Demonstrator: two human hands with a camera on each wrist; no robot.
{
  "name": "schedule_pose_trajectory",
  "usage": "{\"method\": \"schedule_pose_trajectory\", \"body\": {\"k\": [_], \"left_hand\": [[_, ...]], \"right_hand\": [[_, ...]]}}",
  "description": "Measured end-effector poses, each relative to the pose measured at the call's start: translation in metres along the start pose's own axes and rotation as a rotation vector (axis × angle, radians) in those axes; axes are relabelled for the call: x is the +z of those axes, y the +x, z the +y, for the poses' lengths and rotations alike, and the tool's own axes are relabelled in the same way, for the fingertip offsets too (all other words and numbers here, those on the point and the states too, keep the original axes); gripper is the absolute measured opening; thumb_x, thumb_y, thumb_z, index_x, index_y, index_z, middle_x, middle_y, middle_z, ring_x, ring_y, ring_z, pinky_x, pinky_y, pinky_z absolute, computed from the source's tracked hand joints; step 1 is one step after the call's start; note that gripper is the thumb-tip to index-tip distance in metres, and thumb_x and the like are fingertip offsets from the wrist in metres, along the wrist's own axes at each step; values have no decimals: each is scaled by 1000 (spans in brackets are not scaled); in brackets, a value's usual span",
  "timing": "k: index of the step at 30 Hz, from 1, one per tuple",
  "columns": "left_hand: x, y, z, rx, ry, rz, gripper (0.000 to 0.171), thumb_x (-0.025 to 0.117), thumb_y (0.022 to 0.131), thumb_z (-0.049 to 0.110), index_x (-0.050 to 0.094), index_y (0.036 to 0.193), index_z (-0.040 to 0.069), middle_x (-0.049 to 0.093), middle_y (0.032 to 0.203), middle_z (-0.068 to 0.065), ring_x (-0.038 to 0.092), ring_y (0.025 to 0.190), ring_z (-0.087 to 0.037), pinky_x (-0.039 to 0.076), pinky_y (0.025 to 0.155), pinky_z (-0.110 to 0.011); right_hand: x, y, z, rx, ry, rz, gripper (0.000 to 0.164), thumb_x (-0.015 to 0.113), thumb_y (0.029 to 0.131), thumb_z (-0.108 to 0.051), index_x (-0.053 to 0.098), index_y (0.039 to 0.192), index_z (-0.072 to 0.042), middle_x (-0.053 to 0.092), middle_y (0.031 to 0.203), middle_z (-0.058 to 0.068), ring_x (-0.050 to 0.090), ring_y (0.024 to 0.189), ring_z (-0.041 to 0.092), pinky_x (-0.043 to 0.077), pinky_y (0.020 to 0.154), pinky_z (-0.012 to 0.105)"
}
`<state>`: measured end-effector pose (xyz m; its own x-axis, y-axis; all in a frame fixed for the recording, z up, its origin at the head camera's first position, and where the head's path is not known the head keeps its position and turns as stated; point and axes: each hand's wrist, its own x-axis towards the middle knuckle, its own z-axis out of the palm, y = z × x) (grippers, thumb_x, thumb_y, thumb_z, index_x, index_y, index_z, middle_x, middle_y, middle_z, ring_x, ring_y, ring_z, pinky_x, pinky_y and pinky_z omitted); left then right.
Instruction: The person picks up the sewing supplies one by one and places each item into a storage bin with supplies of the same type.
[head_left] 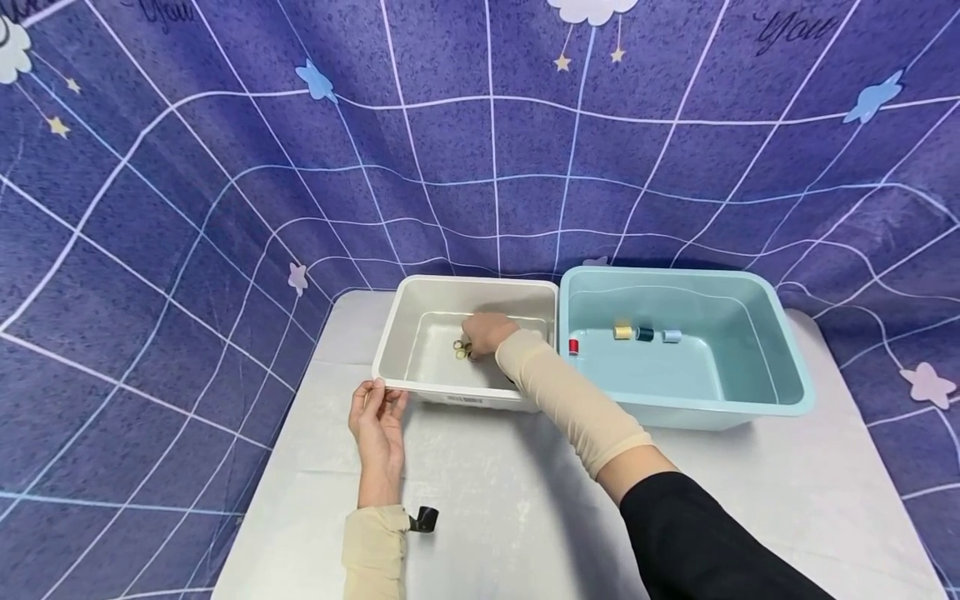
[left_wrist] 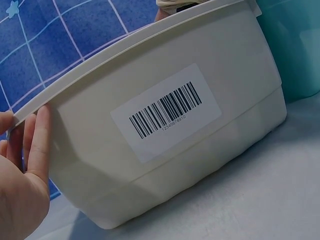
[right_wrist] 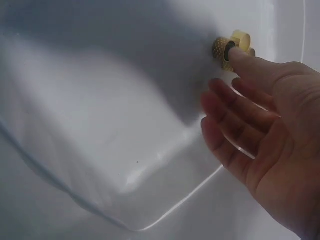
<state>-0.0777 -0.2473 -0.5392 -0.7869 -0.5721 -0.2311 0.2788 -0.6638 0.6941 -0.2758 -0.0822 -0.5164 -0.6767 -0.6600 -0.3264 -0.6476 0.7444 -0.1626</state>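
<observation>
My left hand (head_left: pixel 381 433) holds the near left corner of the white bin (head_left: pixel 480 284), with the thumb at the rim and fingers against the outer wall, also visible in the left wrist view. Inside that bin my right hand (head_left: pixel 489 332) reaches down to a small cluster of gold, dimpled thimbles (right_wrist: pixel 241 39) on the floor. In the right wrist view, the thumb tip overlaps a thimble's dark opening. The other fingers are loosely bent, apart from the thumb. Whether the thumb touches the thimble is hard to tell.
A light blue bin (head_left: pixel 772 350) stands against the white bin's right side. It contains a red spool (head_left: pixel 573 347), a yellow spool (head_left: pixel 622 332), a dark spool (head_left: pixel 644 334) and a pale blue spool (head_left: pixel 671 336). A barcode label (left_wrist: pixel 166 112) marks the white bin's front. Behind hangs a purple curtain (head_left: pixel 525 150).
</observation>
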Motion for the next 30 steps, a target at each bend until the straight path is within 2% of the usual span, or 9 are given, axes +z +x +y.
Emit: {"method": "schedule_pose_trajectory", "body": {"k": [3,6,10,14,24,30], "left_hand": [[0,1,1,-3,-1,-3,13,69,100,5,56,98,7,63,79,-7,68,71,-16,70,74,-27],[-1,0,1,-8,-8,2,13,68,100,5,56,97,7,63,78,-7,68,70,-15,70,74,-27],[-1,-1,1,-10,-5,8,13,69,100,5,56,98,7,63,78,-7,68,70,-15,70,74,-27],[0,0,0,-6,0,10,14,70,99,6,56,99,7,63,78,-7,68,71,-16,70,74,-27],[0,-1,2,-14,1,3,14,70,100,5,56,99,7,62,79,-8,68,71,-16,70,74,-27],[-1,-1,1,-5,3,-13,14,69,100,6,55,99,7,62,79,-8,68,71,-16,70,75,-27]], "right_hand": [[-2,-3,-1,-15,44,18,24,87,85,-25,70,97,-13,76,104,4,67,92,22,64,87,43],[-3,-5,-2,-37,53,16,25,87,85,-24,73,102,-12,76,104,3,69,94,23,64,87,43],[-2,-7,-1,-16,14,28,10,76,93,-19,68,91,-14,75,102,5,64,89,21,65,86,45],[-2,-7,2,11,-9,36,13,66,97,-14,61,86,-16,75,103,8,63,88,23,65,87,48],[-6,-10,-2,-8,17,19,8,70,96,-16,66,89,-16,74,101,5,56,83,20,63,83,45],[-4,-12,0,6,-7,20,6,66,98,-15,70,93,-14,75,100,5,59,83,20,64,84,44]]}}
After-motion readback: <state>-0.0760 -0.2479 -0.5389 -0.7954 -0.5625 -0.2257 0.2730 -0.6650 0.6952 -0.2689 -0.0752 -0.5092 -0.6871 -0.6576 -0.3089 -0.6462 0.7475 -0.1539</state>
